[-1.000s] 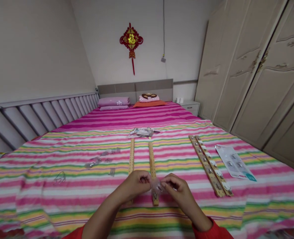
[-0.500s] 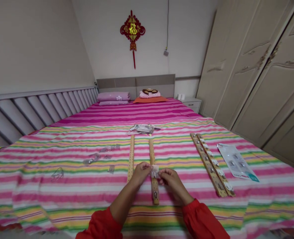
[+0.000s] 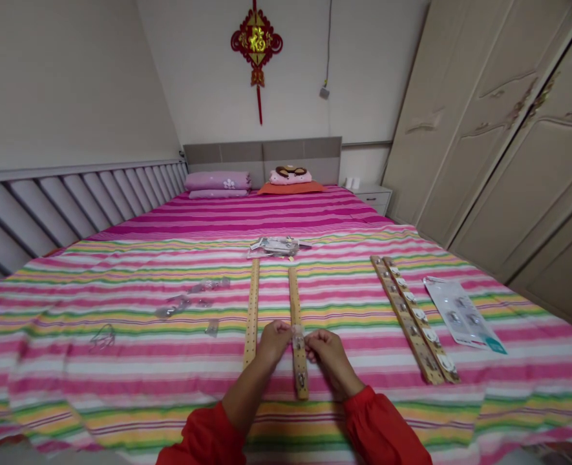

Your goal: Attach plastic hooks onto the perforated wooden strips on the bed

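A narrow wooden strip with holes (image 3: 294, 298) lies lengthwise on the bed in front of me. Across its lower half sits a small clear adhesive hook (image 3: 298, 339), with a pale upper edge. My left hand (image 3: 273, 342) pinches the hook's left edge, fingers closed. At its right edge, my right hand (image 3: 329, 354) is closed too, thumb and fingertips together. Another small metal hook (image 3: 302, 381) is on the strip's near end. A second wooden strip (image 3: 252, 303) lies to the left, partly hidden by my left forearm.
Several small clear packets (image 3: 169, 310) lie left, near a thin tangled loop (image 3: 103, 337). Plastic packaging (image 3: 276, 246) rests beyond the strips. Two strips bearing hooks (image 3: 404, 310) and a blister pack (image 3: 460, 313) lie right. A striped sheet (image 3: 145, 381) covers the bed.
The clear hook has come down flatter onto the wooden strip. Both hands stay at its edges, with the right hand slightly closer. The view has tilted slightly.
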Available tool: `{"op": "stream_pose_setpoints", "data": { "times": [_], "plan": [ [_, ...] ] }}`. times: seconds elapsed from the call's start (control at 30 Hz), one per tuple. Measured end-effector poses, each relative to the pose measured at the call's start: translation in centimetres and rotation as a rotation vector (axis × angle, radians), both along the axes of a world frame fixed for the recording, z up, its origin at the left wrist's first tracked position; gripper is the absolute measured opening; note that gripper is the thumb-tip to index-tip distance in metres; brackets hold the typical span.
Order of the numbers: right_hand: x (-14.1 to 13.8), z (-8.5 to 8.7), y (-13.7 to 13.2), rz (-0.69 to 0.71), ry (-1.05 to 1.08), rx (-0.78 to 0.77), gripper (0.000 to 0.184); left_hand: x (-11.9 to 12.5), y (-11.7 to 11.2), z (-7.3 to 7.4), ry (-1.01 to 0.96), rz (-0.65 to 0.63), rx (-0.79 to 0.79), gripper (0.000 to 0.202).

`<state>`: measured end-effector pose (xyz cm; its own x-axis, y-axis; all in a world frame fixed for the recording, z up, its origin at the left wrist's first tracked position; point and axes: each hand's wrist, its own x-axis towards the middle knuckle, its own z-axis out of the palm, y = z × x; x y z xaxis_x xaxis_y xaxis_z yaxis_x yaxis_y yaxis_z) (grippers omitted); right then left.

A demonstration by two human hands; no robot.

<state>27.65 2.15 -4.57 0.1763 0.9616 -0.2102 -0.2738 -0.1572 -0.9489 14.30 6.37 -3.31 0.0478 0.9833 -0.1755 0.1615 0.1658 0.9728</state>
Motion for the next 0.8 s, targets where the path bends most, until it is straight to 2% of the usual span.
{"op": "stream_pose_setpoints", "data": {
  "times": [0.5,0.8],
  "plan": [
    [-0.5,-0.6,0.1,-0.043,-0.019,-0.01,0.008,0.2,0.2,-1.1,0.116,0.048,0.046,0.008],
    [-0.6,-0.8,0.2,-0.052,-0.072,-0.012,0.009,0.4,0.1,-1.1,0.156,0.084,0.049,0.012]
  ]
}}
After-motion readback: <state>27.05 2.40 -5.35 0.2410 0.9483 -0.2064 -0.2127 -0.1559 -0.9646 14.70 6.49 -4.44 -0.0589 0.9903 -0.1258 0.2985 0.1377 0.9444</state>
